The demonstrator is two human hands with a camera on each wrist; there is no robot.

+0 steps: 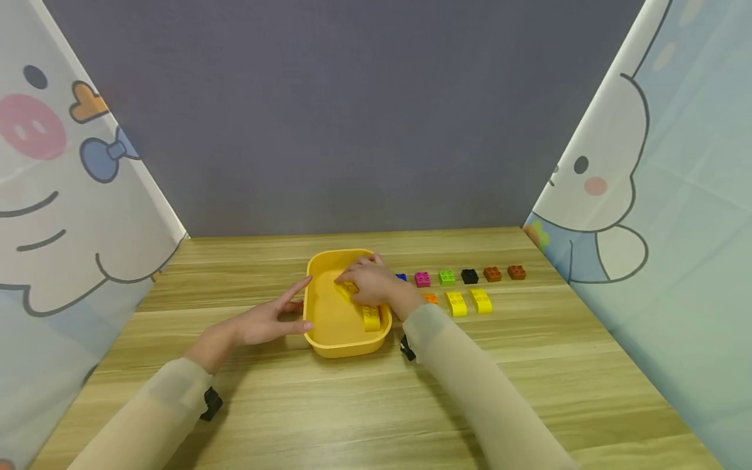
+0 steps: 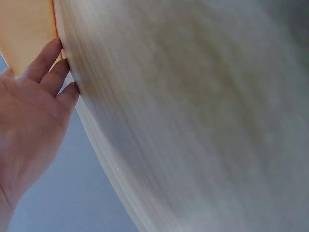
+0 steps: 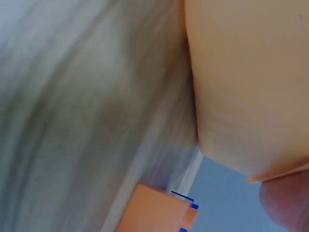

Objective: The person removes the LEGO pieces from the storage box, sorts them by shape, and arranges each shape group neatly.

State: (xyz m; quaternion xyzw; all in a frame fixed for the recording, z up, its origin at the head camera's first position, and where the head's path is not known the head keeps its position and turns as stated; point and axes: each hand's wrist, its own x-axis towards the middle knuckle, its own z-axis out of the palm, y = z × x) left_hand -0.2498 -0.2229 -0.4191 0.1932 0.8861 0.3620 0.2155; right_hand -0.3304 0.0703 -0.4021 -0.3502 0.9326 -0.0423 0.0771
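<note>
A yellow tray (image 1: 329, 336) with rounded corners stands on the table. My left hand (image 1: 267, 321) is at its left side, thumb and fingers spread along the rim; the left wrist view shows the straight fingers of this hand (image 2: 34, 106) against the tray wall. My right hand (image 1: 370, 282) reaches down into the tray, with thumb and index finger on either side of a yellow brick (image 1: 348, 289) that they partly hide. Another yellow brick (image 1: 371, 318) lies in the tray just below this hand. In the right wrist view the tray's outer wall (image 3: 246, 87) hides most of the hand.
Right of the tray, a back row holds a blue brick (image 1: 401, 277), magenta brick (image 1: 422, 279), lime brick (image 1: 447, 278), black brick (image 1: 469, 276) and two brown bricks (image 1: 492, 274). In front are an orange brick (image 1: 431, 298) and two yellow bricks (image 1: 456, 304). A dark wall closes the back.
</note>
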